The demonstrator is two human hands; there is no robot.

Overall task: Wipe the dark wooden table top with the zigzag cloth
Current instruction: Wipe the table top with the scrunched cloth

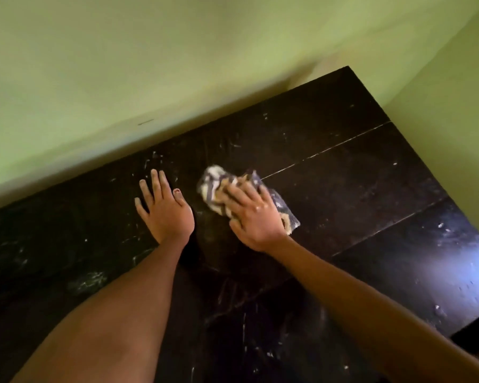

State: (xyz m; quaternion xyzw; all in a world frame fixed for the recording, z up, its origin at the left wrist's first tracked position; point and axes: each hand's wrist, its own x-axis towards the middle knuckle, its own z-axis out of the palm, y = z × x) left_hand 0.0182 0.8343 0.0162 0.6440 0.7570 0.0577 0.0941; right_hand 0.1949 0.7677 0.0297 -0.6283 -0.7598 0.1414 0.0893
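- The bunched zigzag cloth (213, 186), cream with grey-purple chevron stripes, lies on the dark brown wooden surface (357, 189), close to the middle of what shows of it and not far from the edge against the green wall (150, 64).
- The right hand (253, 217) lies on top of the cloth, palm down, its fingers spread and pressing the fabric; the fingertips look slightly bent into the folds, though blur keeps the grip from being clear.
- Cloth shows past the fingertips toward the wall and again along the hand's right side, near the wrist.
- The left hand (163, 208) rests flat on the bare wood just left of the cloth, apart from it, fingers straight and fanned, thumb pointing toward the cloth; it holds nothing.
- Both forearms reach in from the lower edge of the view, bare, angled toward the wall, the hands near each other.
- The surface carries pale smears and specks, and thin seams run across its planks; a bluish sheen falls on its right part.
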